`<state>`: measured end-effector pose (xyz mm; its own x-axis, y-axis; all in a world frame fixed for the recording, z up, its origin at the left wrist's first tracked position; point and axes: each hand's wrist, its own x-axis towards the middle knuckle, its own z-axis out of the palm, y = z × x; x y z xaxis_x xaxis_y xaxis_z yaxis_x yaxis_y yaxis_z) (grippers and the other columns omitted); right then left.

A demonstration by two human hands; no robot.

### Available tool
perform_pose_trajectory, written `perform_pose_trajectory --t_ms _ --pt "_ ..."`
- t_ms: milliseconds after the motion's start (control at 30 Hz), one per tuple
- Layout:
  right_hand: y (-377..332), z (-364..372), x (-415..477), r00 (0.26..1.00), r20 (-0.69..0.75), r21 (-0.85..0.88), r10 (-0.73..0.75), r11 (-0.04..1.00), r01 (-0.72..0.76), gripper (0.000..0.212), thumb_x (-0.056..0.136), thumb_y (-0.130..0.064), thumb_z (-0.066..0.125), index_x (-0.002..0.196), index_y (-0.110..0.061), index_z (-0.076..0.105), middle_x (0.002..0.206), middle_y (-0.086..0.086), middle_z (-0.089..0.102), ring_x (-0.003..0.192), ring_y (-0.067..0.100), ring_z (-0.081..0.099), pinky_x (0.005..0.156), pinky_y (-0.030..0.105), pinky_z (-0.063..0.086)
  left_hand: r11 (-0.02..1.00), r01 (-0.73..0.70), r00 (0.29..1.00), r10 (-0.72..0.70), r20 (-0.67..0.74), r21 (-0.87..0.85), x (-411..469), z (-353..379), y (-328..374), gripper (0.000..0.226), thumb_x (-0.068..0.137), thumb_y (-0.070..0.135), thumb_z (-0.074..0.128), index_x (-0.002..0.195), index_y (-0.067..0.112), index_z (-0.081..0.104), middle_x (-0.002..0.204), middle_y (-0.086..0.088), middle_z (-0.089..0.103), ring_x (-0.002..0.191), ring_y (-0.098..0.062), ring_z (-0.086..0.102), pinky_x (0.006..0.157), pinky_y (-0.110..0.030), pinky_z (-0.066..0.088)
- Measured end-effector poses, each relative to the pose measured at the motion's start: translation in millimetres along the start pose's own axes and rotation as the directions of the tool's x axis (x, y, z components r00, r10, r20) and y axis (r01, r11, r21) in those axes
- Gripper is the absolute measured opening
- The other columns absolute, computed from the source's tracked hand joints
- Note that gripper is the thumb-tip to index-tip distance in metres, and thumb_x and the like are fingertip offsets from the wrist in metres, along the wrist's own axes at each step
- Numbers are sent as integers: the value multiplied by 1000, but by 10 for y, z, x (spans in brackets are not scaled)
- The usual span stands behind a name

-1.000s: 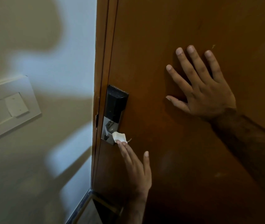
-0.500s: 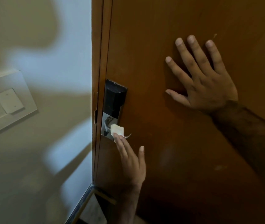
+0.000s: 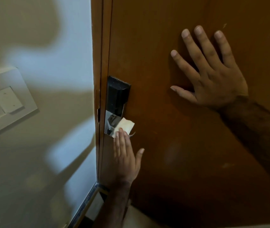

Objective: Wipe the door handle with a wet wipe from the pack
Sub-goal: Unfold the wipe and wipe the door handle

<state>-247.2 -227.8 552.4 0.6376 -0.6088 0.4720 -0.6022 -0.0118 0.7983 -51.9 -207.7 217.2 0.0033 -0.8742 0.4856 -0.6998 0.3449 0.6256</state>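
Your left hand (image 3: pixel 125 159) is reaching up from the bottom of the shot with the fingers (image 3: pixel 121 140) straight and together, thumb sticking out to the side, pressing a folded wet wipe (image 3: pixel 125 126) flat against the lower part of the lock. So it's not really a pinch or a fist, more of a flat-fingered push that keeps the wipe pinned to the metal. The wipe itself is a small pale rectangle, tilted, and it covers the right side of the shiny silver plate (image 3: pixel 108 124). A thin curved bit of metal pokes out just below the wipe's right corner (could be the tip of the door handle (image 3: pixel 132 134), honestly too hidden to be sure).

Above the silver plate sits the black lock housing (image 3: pixel 117 97), right next to the door's edge.

Your right hand (image 3: pixel 213 79) is up higher and well off to the right, palm flat on the brown wooden door (image 3: pixel 172 162), all fingers spread wide and holding nothing.

To the left of the door edge there's a pale wall with a white switch panel (image 3: pixel 7 102), a bit blurry, and big soft shadows falling across it. Down at the bottom the floor edge shows in the gap beside the door.
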Motion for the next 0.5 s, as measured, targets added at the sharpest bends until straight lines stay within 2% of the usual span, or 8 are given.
perform_pose_trajectory --t_ms 100,167,233,333,400,467,500 --pt "0 -4 7 1000 9 3 -2 1000 2 88 109 -69 28 174 -14 8 178 25 10 164 45 12 130 62 10 998 61 998 -60 -33 30 224 -152 -30 86 105 62 23 163 0 17 174 -19 14 161 -29 4 129 -52 20" --pt "-1 -16 3 1000 8 5 -4 1000 4 87 109 -68 29 174 -14 7 178 25 10 164 45 13 130 63 11 997 70 997 -71 -24 -21 168 -147 18 85 105 60 27 163 0 15 174 -18 12 161 -28 4 125 -58 29" --pt "3 -24 -3 1000 0 0 -4 1000 4 86 110 -67 29 174 -13 8 178 25 10 164 45 13 130 63 11 998 22 1000 -21 16 -67 -12 -87 79 84 104 59 30 163 2 13 173 -18 13 161 -29 6 117 -63 40" --pt "0 -31 1 1000 0 -5 -8 1000 8 86 110 -67 28 174 -13 8 178 26 11 164 46 14 129 62 11 998 -34 999 36 40 -45 -177 -26 56 83 105 59 31 162 2 16 172 -18 15 160 -32 12 112 -65 45" --pt "0 -24 6 1000 3 -2 -6 1000 6 87 110 -68 28 174 -14 7 178 26 10 164 46 13 129 63 11 995 25 999 -22 33 -94 -46 -70 37 86 104 59 36 164 4 9 174 -16 6 161 -35 11 112 -63 47" --pt "3 -18 4 1000 12 8 -7 1000 7 88 109 -69 28 174 -14 5 178 25 8 164 45 12 129 63 11 963 117 991 -128 -30 -244 186 -148 59 87 104 52 43 165 9 -3 175 -14 -6 160 -37 16 110 -57 51" --pt "5 -15 7 1000 17 13 -7 1000 7 88 109 -69 28 174 -15 4 179 25 8 164 45 11 129 63 11 920 168 978 -200 -55 -353 308 -181 90 86 106 48 44 165 13 -8 176 -12 -11 160 -35 20 104 -49 58"
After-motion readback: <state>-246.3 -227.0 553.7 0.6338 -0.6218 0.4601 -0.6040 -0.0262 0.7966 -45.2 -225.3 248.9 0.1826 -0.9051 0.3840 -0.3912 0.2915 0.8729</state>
